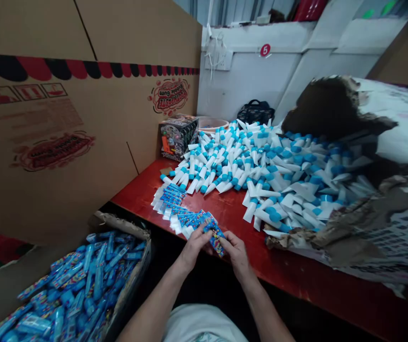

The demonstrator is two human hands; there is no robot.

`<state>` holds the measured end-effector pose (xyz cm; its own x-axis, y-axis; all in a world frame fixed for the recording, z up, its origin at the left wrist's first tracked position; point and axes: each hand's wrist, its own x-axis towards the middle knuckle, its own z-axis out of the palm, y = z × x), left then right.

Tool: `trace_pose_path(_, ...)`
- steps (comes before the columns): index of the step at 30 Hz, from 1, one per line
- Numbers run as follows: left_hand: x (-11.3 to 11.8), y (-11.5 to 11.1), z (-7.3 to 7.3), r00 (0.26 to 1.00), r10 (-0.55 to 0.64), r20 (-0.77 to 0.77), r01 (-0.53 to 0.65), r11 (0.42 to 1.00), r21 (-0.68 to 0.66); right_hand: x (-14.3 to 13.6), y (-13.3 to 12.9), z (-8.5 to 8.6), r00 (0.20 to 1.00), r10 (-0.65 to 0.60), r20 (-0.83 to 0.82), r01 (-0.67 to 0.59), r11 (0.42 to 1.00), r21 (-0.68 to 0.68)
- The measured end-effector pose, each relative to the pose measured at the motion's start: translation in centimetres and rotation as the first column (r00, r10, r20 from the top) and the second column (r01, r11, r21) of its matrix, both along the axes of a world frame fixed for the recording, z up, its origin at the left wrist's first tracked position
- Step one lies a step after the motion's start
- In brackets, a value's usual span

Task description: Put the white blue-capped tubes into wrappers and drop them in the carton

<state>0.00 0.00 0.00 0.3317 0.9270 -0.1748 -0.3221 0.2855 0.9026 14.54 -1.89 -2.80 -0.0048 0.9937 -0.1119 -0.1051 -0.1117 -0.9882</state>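
At the front edge of the red table (225,204), both of my hands are closed on a blue printed plastic wrapper (217,242) with colourful patterns. My left hand (194,249) pinches its left side, and my right hand (237,254) has fingers on its lower right. Whether anything is inside it cannot be seen. Up and to the left of my hands, a fanned row of similar blue wrappers (175,204) with clear ends lies along the table edge. Beyond them spreads a large heap of white tubes with blue caps (232,161).
Below left stands an open carton (148,251) full of blue wrapped tubes (79,285). A tall cardboard box (47,142) walls the left. A torn sack (392,190) spills tubes at right. Behind are a display box (177,135), a pink basin (213,124) and a dark bag (256,112).
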Motion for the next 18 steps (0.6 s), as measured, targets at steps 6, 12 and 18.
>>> trace_pose_path(6,1.8,-0.3,-1.6,0.997,0.073,-0.025,-0.073,0.997,-0.014,-0.5,0.4,-1.2,0.999,0.005,0.042,-0.004,1.000,-0.008)
trace_pose_path(12,2.4,-0.2,-1.6,0.980,0.194,-0.043,-0.195,0.980,-0.030,-1.2,1.0,-0.3,0.998,-0.057,0.008,0.057,0.996,0.067)
trace_pose_path(18,2.2,0.1,-1.7,0.978,0.194,-0.075,-0.196,0.981,-0.014,-1.2,1.3,0.2,0.998,-0.001,-0.062,0.002,1.000,0.010)
